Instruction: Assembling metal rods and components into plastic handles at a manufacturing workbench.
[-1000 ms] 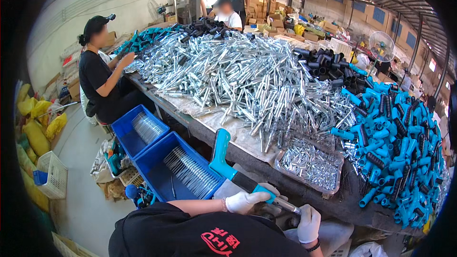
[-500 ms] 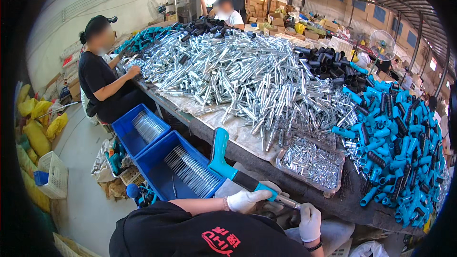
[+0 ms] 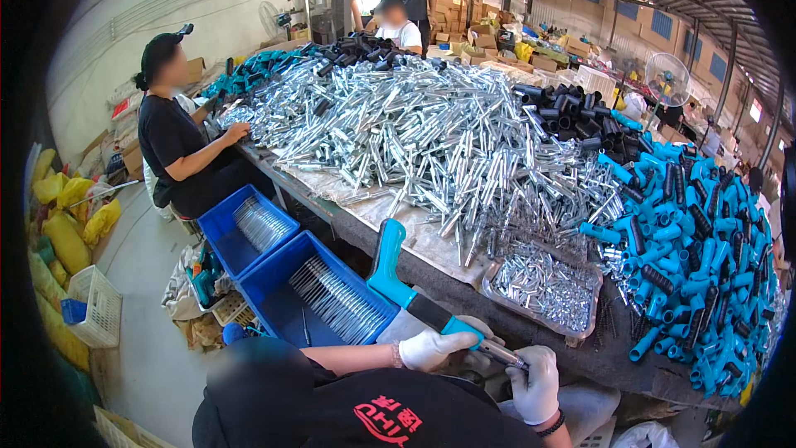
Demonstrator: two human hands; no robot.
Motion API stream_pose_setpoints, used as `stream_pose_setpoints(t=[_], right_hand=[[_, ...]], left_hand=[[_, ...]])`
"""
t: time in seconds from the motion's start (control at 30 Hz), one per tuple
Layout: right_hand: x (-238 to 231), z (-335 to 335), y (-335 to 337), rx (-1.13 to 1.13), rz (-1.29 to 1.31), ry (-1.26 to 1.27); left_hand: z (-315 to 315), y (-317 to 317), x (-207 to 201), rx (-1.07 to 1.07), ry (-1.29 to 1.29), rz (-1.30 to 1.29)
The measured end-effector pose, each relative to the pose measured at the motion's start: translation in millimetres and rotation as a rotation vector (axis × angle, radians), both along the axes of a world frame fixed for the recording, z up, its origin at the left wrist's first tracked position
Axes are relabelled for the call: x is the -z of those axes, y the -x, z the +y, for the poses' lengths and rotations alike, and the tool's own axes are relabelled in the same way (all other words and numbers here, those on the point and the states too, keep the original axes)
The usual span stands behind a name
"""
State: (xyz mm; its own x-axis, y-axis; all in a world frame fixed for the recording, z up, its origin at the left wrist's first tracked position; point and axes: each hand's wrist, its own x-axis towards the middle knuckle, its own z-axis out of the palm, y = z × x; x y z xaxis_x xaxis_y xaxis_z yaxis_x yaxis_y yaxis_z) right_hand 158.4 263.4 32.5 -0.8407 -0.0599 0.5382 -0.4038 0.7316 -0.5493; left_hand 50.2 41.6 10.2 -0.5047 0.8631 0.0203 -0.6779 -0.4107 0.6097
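Observation:
My white-gloved left hand is wrapped round a teal-and-black pistol-shaped tool, just behind its teal collar. The teal grip points up and away to the left. From the collar a shiny metal shaft runs toward the lower right. At that shaft's end my gloved right hand is closed, with thumb and fingers pinched on the tip. Whether a small part sits in those fingers is hidden. Beyond both hands, a clear tray of small metal pieces rests on the table edge.
Metal shafts are heaped on the table, flanked by teal handles and black sleeves. Two blue bins, a nearer one and a farther one, hold rows of metal rods at left. A co-worker sits beyond them.
My right hand has shifted slightly up and left, its fingers turned further round the shaft end. The tool has tilted a little. The seated co-worker at left has raised their head.

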Motion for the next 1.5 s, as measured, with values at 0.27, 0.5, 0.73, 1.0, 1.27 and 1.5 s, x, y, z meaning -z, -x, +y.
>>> stream_pose_setpoints(t=[0.27,0.5,0.73,1.0,1.27,1.5], right_hand=[[-1,7,15,-0.169,0.103,-0.312],[-12,-4,11,-0.06,-0.362,0.086],[22,-29,37,0.191,-0.087,0.242],[93,-11,38,0.095,-0.046,-0.122],[-166,32,-97,0.103,0.183,-0.164],[-52,50,-67,0.128,-0.558,-0.288]], left_hand=[[22,9,-25,-0.145,0.168,0.784],[32,14,-41,-0.168,0.248,0.833],[73,-18,-56,-0.266,0.098,0.4],[86,-11,-53,-0.278,0.068,0.823],[51,11,4,0.238,0.361,1.183],[104,46,72,0.618,0.499,1.458]])
